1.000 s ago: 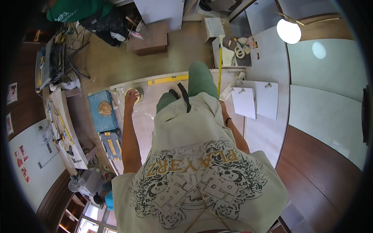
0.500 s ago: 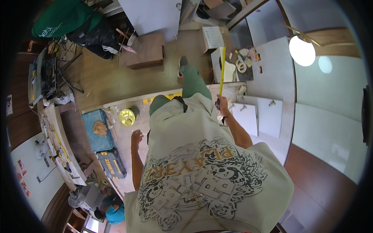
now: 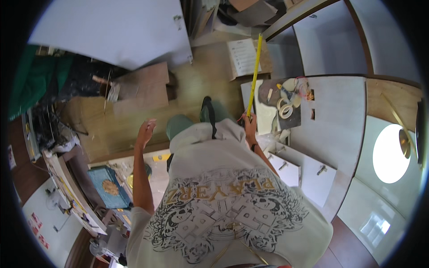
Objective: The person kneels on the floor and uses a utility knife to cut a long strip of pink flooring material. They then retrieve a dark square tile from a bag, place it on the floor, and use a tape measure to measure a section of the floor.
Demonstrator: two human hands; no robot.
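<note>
My right hand [image 3: 250, 127] is closed around a tape measure, its case mostly hidden by my fingers. The yellow tape blade [image 3: 255, 76] sticks out straight ahead, passing over the cluttered cabinet top, and its tip overlaps a brown cardboard box [image 3: 266, 62] with a printed sheet [image 3: 244, 56]. Out in front of my body on the left, my left hand [image 3: 146, 132] hangs in the air, fingers loosely bent and apart, with no object visible in it. Below it is a low wooden surface with a yellow spirit level [image 3: 161, 157].
Masking tape rolls [image 3: 285, 108] and tools lie on the cabinet at right. White drawer fronts [image 3: 318, 176] lean beside it. A brown panel box [image 3: 142, 88] stands on the floor, near a person in green [image 3: 27, 85]. A blue case [image 3: 107, 187] sits at left.
I have moved forward, toward the brown box and the big white panel. My left hand has risen and swung forward. My right hand still holds the extended tape measure.
</note>
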